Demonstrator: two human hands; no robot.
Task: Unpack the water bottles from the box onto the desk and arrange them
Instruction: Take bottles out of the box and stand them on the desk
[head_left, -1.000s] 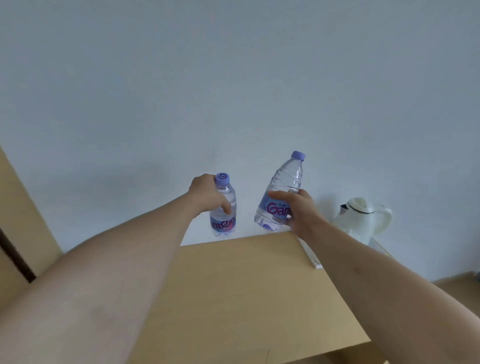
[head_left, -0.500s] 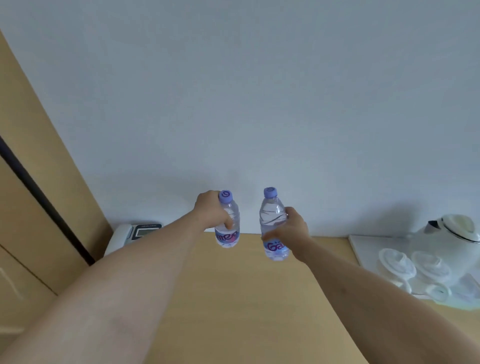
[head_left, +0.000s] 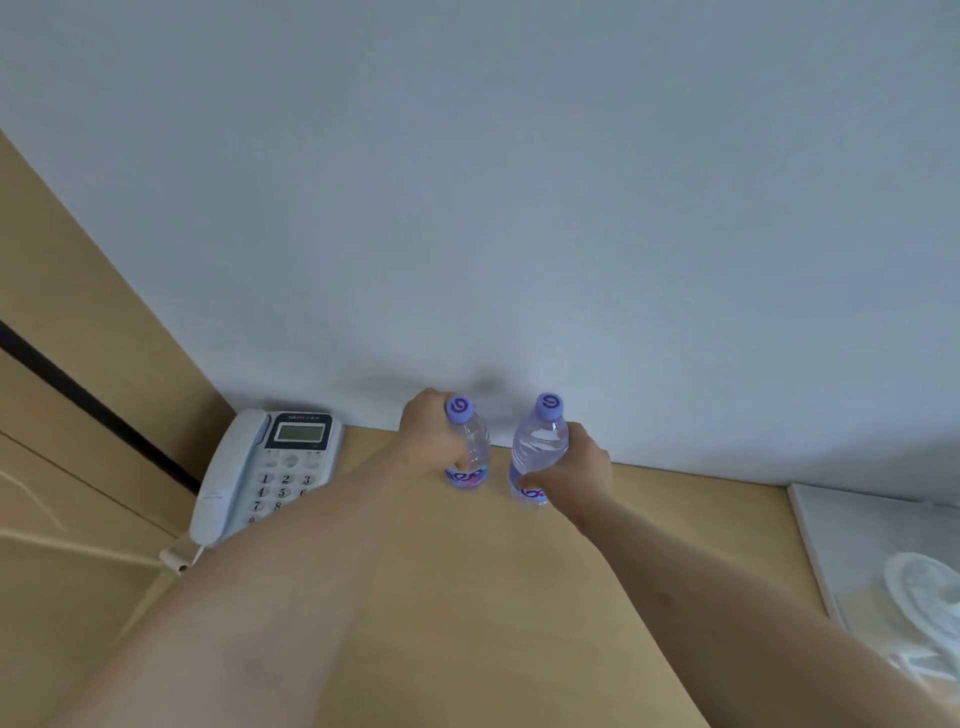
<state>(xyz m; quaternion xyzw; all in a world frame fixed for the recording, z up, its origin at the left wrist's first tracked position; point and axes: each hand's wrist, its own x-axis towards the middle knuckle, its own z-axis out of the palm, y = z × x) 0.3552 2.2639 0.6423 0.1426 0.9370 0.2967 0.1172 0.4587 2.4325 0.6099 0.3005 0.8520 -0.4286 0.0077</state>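
Both arms reach forward over the tan wooden surface (head_left: 467, 597) toward its far edge at the pale wall (head_left: 519, 182). The left hand (head_left: 434, 441) is wrapped around the middle of the left water bottle (head_left: 470, 447), fingers curled over the clear plastic just above the pink and purple label. The right hand (head_left: 574, 467) grips the right water bottle (head_left: 537, 447) at label height, from its right side. Each bottle is clear, stands upright and carries a lilac screw cap with a swirl mark on top. The two stand side by side, near each other with a gap between, close to the wall; their bases appear to meet the surface, though the hands hide part of them. To the left, a white corded telephone (head_left: 260, 473) with a small display and number keys lies in the corner where the surface meets a wooden panel (head_left: 78, 338). At the right edge sits a white tray (head_left: 831, 525), holding a blurred white round item (head_left: 919, 592).
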